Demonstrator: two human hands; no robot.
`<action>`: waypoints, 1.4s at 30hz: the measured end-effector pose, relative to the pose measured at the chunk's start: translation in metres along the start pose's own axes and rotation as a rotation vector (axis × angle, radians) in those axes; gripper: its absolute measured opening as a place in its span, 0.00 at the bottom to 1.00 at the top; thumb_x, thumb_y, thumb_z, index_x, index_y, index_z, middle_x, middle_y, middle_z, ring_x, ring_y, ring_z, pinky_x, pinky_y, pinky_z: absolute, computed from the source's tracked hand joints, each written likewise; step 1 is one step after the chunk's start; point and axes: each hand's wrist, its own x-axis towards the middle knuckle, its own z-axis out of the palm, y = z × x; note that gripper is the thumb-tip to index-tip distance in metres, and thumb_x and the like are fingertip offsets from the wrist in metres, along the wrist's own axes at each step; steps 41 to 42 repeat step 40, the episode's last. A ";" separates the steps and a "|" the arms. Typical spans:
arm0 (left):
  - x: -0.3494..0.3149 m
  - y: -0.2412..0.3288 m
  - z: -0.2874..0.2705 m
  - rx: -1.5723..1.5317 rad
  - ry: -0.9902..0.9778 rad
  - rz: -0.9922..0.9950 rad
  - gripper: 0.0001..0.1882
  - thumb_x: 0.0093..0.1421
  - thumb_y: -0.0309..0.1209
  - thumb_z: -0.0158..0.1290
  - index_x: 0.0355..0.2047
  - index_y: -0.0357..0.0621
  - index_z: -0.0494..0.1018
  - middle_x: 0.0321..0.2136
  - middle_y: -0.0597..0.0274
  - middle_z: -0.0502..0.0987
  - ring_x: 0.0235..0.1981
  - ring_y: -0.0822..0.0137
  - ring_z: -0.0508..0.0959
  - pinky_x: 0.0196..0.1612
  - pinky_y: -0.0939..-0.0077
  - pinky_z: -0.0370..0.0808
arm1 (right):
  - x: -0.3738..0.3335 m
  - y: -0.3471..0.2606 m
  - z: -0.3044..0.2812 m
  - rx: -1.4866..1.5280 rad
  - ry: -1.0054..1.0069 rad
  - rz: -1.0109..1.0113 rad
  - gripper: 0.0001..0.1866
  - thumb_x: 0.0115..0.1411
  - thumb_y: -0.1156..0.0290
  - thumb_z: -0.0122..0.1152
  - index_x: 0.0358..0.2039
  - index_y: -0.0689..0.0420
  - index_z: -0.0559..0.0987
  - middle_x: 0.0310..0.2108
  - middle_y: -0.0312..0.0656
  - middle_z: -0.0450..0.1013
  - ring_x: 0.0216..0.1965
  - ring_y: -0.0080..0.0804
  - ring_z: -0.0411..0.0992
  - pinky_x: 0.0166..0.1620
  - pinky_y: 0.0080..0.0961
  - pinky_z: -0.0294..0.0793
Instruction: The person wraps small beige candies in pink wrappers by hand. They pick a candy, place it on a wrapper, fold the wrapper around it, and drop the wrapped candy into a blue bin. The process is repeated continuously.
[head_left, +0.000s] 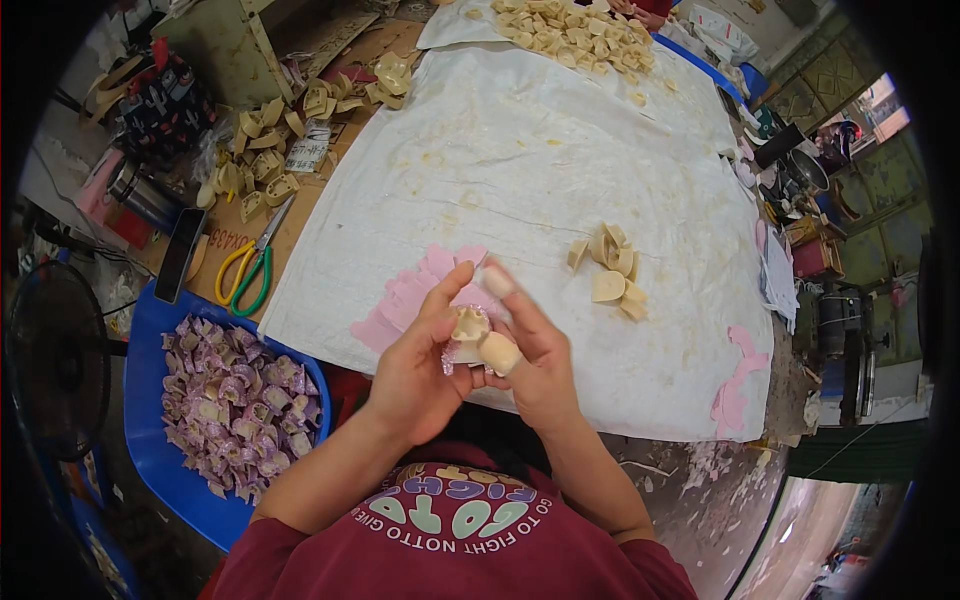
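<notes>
Left hand, right hand: fingers pinch cream piece in pink wrapper; piece partly hidden.

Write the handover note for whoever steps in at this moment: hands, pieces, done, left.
Left hand: grips a small cream cup-shaped piece with pink wrapping, over the near table edge.
Right hand: shares the grip on that piece; two fingertips wear cream-coloured covers.
Pink wrappers: stacked on the white cloth behind the hands.
Done: wrapped pieces fill the blue tray at the left.
Left: a small pile of bare pieces to the right, a bigger pile at the far end.
</notes>
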 end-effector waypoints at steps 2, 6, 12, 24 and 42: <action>0.001 0.001 0.014 0.063 0.168 0.026 0.28 0.69 0.40 0.34 0.68 0.49 0.50 0.52 0.58 0.70 0.53 0.64 0.72 0.53 0.61 0.72 | -0.001 0.003 0.003 0.070 -0.033 0.033 0.24 0.61 0.73 0.56 0.58 0.63 0.69 0.57 0.47 0.68 0.46 0.27 0.71 0.47 0.21 0.71; 0.010 -0.006 0.025 0.115 0.432 0.118 0.28 0.69 0.40 0.34 0.68 0.52 0.48 0.46 0.57 0.73 0.41 0.67 0.77 0.40 0.69 0.77 | 0.003 0.012 -0.004 0.146 -0.191 -0.017 0.23 0.61 0.77 0.52 0.59 0.63 0.68 0.60 0.48 0.65 0.33 0.19 0.73 0.37 0.14 0.72; 0.008 -0.006 0.025 0.417 0.310 0.130 0.30 0.70 0.43 0.38 0.68 0.51 0.47 0.32 0.65 0.71 0.18 0.78 0.66 0.15 0.85 0.61 | 0.003 0.011 0.006 0.118 -0.083 -0.038 0.20 0.64 0.78 0.49 0.56 0.63 0.71 0.59 0.47 0.66 0.39 0.22 0.74 0.41 0.18 0.74; 0.013 0.003 0.010 0.468 0.293 0.015 0.33 0.69 0.40 0.43 0.69 0.55 0.42 0.29 0.61 0.72 0.23 0.77 0.70 0.17 0.84 0.65 | 0.010 0.006 -0.002 -0.232 -0.158 -0.122 0.22 0.59 0.75 0.56 0.55 0.62 0.72 0.62 0.48 0.63 0.57 0.37 0.67 0.56 0.30 0.66; 0.003 0.021 0.014 0.238 -0.088 0.008 0.47 0.61 0.39 0.55 0.70 0.61 0.35 0.64 0.54 0.52 0.59 0.56 0.66 0.55 0.60 0.68 | 0.010 -0.015 -0.019 0.169 -0.380 -0.014 0.33 0.57 0.72 0.61 0.64 0.49 0.65 0.66 0.48 0.57 0.66 0.49 0.55 0.66 0.40 0.54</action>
